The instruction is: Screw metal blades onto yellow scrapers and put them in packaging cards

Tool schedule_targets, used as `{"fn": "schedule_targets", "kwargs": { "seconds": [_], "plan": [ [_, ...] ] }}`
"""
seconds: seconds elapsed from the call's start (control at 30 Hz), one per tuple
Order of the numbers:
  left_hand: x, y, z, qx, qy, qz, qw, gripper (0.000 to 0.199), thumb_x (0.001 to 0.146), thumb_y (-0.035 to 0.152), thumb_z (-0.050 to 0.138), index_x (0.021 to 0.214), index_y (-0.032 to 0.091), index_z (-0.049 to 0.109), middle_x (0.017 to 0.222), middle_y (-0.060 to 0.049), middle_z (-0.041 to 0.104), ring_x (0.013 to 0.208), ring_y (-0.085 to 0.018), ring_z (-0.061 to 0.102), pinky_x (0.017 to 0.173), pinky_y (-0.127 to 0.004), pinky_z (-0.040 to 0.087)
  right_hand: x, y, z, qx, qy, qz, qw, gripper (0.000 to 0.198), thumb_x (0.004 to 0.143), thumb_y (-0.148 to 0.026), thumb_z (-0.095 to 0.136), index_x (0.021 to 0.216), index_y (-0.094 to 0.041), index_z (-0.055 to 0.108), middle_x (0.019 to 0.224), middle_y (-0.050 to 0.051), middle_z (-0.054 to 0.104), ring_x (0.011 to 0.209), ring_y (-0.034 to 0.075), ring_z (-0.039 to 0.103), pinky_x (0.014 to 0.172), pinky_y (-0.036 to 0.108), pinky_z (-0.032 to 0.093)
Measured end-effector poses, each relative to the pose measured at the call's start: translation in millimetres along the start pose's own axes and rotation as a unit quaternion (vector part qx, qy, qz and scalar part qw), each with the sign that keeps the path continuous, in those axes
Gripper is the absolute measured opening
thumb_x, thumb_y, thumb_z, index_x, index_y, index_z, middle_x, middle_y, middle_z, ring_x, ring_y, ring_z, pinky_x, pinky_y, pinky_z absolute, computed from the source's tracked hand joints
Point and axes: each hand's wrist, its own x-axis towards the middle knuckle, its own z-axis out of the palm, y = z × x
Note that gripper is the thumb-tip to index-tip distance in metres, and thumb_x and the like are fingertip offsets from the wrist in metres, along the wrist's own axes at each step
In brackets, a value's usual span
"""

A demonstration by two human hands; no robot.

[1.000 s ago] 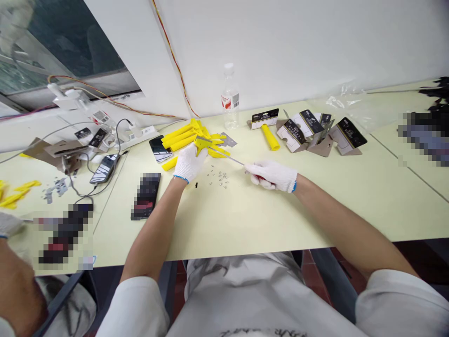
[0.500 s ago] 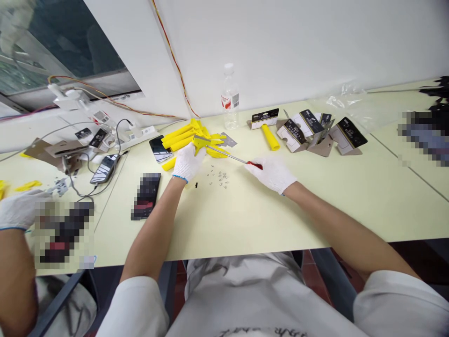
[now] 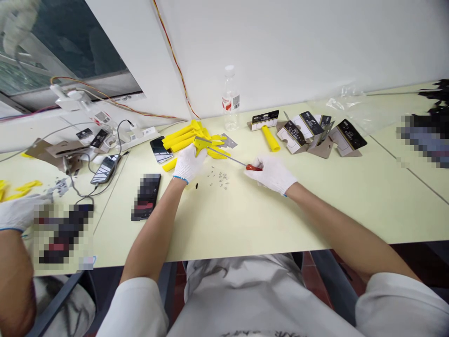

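My left hand (image 3: 190, 164), in a white knit glove, is closed around a yellow plastic scraper part (image 3: 200, 144) with a thin metal edge along its top. My right hand (image 3: 275, 174), gloved too, grips the red handle of a screwdriver (image 3: 254, 167). Its long shaft slopes up to the left, and the tip meets or comes close to the yellow part. Small metal screws (image 3: 221, 178) lie scattered on the table between my hands. Behind my left hand lies a pile of yellow plastic handles (image 3: 184, 134), with grey metal blades (image 3: 229, 140) beside it.
A clear bottle (image 3: 231, 104) stands by the wall. Folded black-and-white cards (image 3: 307, 128) and a yellow tube (image 3: 270, 138) lie to the right. Phones (image 3: 105, 168), cables and a power strip (image 3: 142, 135) occupy the left. Another person's gloved hand (image 3: 21, 210) works at far left.
The red handle has turned within my right hand's fingers, and that hand has shifted very slightly. My left hand keeps its hold. The other person's hand has moved a little.
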Motion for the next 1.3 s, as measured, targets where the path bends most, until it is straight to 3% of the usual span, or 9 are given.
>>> {"fn": "schedule_targets", "kwargs": {
  "seconds": [0.17,0.4,0.5,0.6,0.7,0.77,0.83,1.03,1.3],
  "plan": [
    [-0.2,-2.5,0.6,0.003,0.005,0.0,1.0,0.038,0.116,0.041,0.076,0.139,0.01,0.074,0.132,-0.013,0.075,0.116,-0.026,0.075,0.106,-0.046,0.066,1.8,1.0,1.5,-0.111,0.071,-0.069,0.989,0.024,0.099,-0.038,0.076,0.083,-0.021,0.069,0.077,0.005,0.073,0.073,0.022,0.065,0.067,0.035,0.039],
    [0.7,-3.5,-0.9,0.012,0.013,-0.005,1.0,0.04,0.116,0.042,0.076,0.14,0.01,0.074,0.133,-0.013,0.074,0.116,-0.027,0.075,0.105,-0.046,0.066,0.9,4.8,0.4,-0.14,0.057,-0.136,0.979,0.036,0.11,-0.046,0.06,0.093,-0.02,0.078,0.083,0.008,0.075,0.075,0.024,0.065,0.068,0.036,0.037],
    [0.3,-3.8,-0.9,0.014,0.013,-0.005,1.0,0.039,0.116,0.042,0.076,0.139,0.01,0.074,0.132,-0.013,0.074,0.115,-0.026,0.075,0.105,-0.046,0.067,0.4,2.1,-0.7,-0.089,0.02,-0.112,0.989,0.041,0.113,-0.047,0.053,0.089,-0.021,0.074,0.076,0.005,0.071,0.071,0.022,0.062,0.068,0.035,0.038],
    [-0.3,-4.5,0.1,0.013,0.01,-0.002,1.0,0.039,0.116,0.042,0.075,0.139,0.011,0.074,0.132,-0.013,0.074,0.114,-0.026,0.075,0.104,-0.045,0.067,1.1,1.2,-1.3,-0.017,-0.036,-0.043,0.998,0.052,0.115,-0.052,0.046,0.077,-0.022,0.063,0.066,0.004,0.063,0.063,0.02,0.058,0.065,0.035,0.039],
    [-0.1,-5.7,1.5,0.011,0.008,0.003,1.0,0.039,0.117,0.042,0.075,0.139,0.011,0.074,0.132,-0.013,0.075,0.114,-0.025,0.075,0.104,-0.045,0.067,3.1,4.2,0.6,0.041,-0.041,-0.015,0.998,0.039,0.105,-0.058,0.068,0.087,-0.023,0.063,0.077,0.003,0.071,0.069,0.019,0.061,0.066,0.033,0.042],
    [0.8,-6.7,2.1,0.011,0.009,0.006,1.0,0.039,0.116,0.042,0.075,0.139,0.01,0.074,0.132,-0.013,0.075,0.114,-0.026,0.075,0.105,-0.046,0.067,4.1,6.3,2.8,0.036,-0.005,-0.034,0.999,0.033,0.09,-0.049,0.085,0.093,-0.024,0.064,0.089,0.003,0.076,0.078,0.02,0.066,0.071,0.032,0.046],
    [1.8,-7.6,2.4,0.012,0.009,0.009,1.0,0.039,0.116,0.042,0.076,0.139,0.01,0.074,0.132,-0.013,0.074,0.116,-0.027,0.075,0.106,-0.046,0.066,4.3,6.6,4.3,-0.003,0.034,-0.056,0.998,0.027,0.086,-0.038,0.087,0.09,-0.023,0.064,0.092,0.003,0.077,0.082,0.021,0.067,0.075,0.032,0.047],
    [3.4,-8.7,2.2,0.011,0.004,0.012,1.0,0.04,0.116,0.041,0.076,0.142,0.011,0.074,0.136,-0.014,0.073,0.12,-0.027,0.074,0.108,-0.048,0.066,1.9,2.7,2.1,-0.105,0.069,-0.079,0.989,0.021,0.097,-0.039,0.073,0.086,-0.022,0.069,0.081,0.005,0.074,0.074,0.022,0.064,0.069,0.035,0.041],
    [-0.1,-3.6,-0.3,0.002,0.004,0.006,1.0,0.039,0.116,0.041,0.075,0.141,0.011,0.074,0.135,-0.014,0.074,0.119,-0.027,0.074,0.109,-0.049,0.065,0.8,4.0,1.3,-0.141,0.035,-0.126,0.981,0.044,0.114,-0.048,0.05,0.092,-0.021,0.077,0.075,0.006,0.07,0.07,0.023,0.062,0.068,0.036,0.037]
  ]
}}
